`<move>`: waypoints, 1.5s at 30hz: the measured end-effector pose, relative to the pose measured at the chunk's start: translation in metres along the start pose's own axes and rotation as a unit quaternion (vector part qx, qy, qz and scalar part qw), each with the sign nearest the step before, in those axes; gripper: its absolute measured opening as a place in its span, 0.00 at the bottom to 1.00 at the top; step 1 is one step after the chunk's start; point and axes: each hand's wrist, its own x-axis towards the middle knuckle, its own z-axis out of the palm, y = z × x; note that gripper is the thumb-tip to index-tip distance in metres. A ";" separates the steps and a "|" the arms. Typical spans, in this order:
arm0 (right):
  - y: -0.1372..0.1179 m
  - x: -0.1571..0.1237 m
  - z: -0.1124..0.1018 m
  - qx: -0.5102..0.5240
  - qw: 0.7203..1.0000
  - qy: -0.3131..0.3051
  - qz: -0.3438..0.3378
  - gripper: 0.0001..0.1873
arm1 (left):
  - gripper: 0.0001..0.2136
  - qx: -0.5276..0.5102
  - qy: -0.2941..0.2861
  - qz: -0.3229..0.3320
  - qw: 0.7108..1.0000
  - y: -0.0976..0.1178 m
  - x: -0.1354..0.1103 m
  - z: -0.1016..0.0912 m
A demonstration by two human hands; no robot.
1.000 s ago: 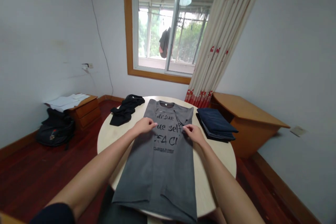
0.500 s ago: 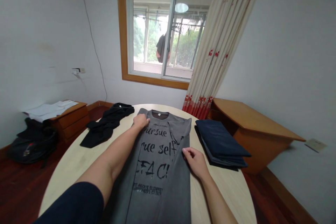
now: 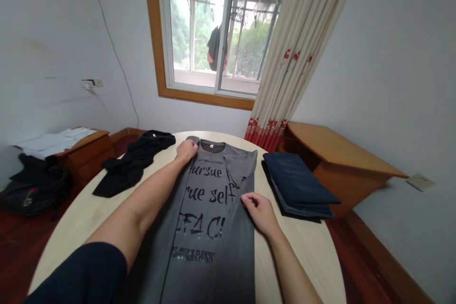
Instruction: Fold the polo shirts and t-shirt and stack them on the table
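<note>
A grey T-shirt (image 3: pixel 210 213) with black lettering lies on the round table (image 3: pixel 89 228), its collar at the far end and both sides folded inward over the print. My left hand (image 3: pixel 187 150) is closed on the cloth at the shoulder, left of the collar. On the right, my right hand (image 3: pixel 259 210) pinches the folded-in side of the shirt about halfway down the print. The shirt's lower end runs out of view toward me.
Black clothing (image 3: pixel 133 161) lies crumpled on the table's left. A stack of folded dark clothes (image 3: pixel 299 183) sits at the right. Beyond stand a wooden desk (image 3: pixel 342 149), a small cabinet (image 3: pixel 89 152) with papers, and a black bag (image 3: pixel 33 185) on the floor.
The view has tilted down a little, so everything sits slightly higher and further left. Both hands stay at about the same places on the shirt.
</note>
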 end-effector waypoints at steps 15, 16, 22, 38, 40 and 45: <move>-0.001 -0.001 0.000 0.003 1.000 -0.016 0.015 0.21 | 0.29 0.040 -0.122 0.156 0.979 -0.029 0.008 0.017; -0.001 -0.001 0.000 0.002 1.000 -0.018 0.018 0.21 | 0.31 0.045 -0.137 0.152 0.978 -0.030 0.011 0.020; -0.001 -0.001 0.000 0.008 0.999 -0.023 0.023 0.22 | 0.38 0.065 -0.166 0.105 0.978 -0.025 0.027 0.034; 0.003 -0.001 0.001 -0.013 1.000 -0.015 0.022 0.20 | 0.32 0.041 -0.166 0.127 0.977 -0.001 0.025 0.047; 0.004 -0.001 0.001 -0.015 0.999 -0.017 0.023 0.20 | 0.32 0.034 -0.166 0.120 0.978 0.001 0.031 0.047; 0.005 -0.001 0.000 -0.013 1.000 -0.024 0.012 0.21 | 0.30 0.006 -0.165 0.121 0.979 0.001 0.025 0.029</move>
